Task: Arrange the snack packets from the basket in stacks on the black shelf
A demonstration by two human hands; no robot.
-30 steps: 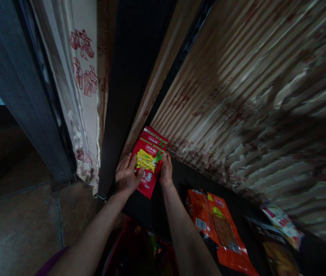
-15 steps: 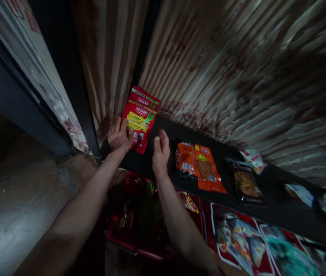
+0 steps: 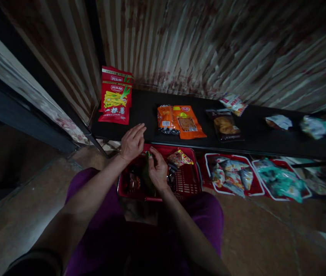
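Observation:
My left hand point(image 3: 133, 142) is open over the front edge of the black shelf point(image 3: 144, 111), its fingers stretched out together and holding nothing. Below and to its right, my right hand point(image 3: 158, 168) is over a red basket point(image 3: 199, 180). Its fingers are slightly bent and apart from the thumb, close to a dark green item point(image 3: 146, 172) in the basket; whether they touch it I cannot tell. Two red snack bags point(image 3: 115, 96) overlap at the shelf's left end, leaning at the back. To their right lie orange packets point(image 3: 187, 122), side by side.
Farther right on the shelf are a dark brown packet point(image 3: 225, 125), a white-and-red packet point(image 3: 234, 103) and several others. A colourful packet point(image 3: 180, 157) lies in the near basket. Beside it stand baskets of fish-printed packets point(image 3: 233, 176) and teal packets point(image 3: 283, 180). A striped curtain point(image 3: 163, 50) hangs behind.
Both hands have drawn back from the red bags, the right one down over the basket. The red bags stay on the shelf. My view has shifted, showing more floor and baskets.

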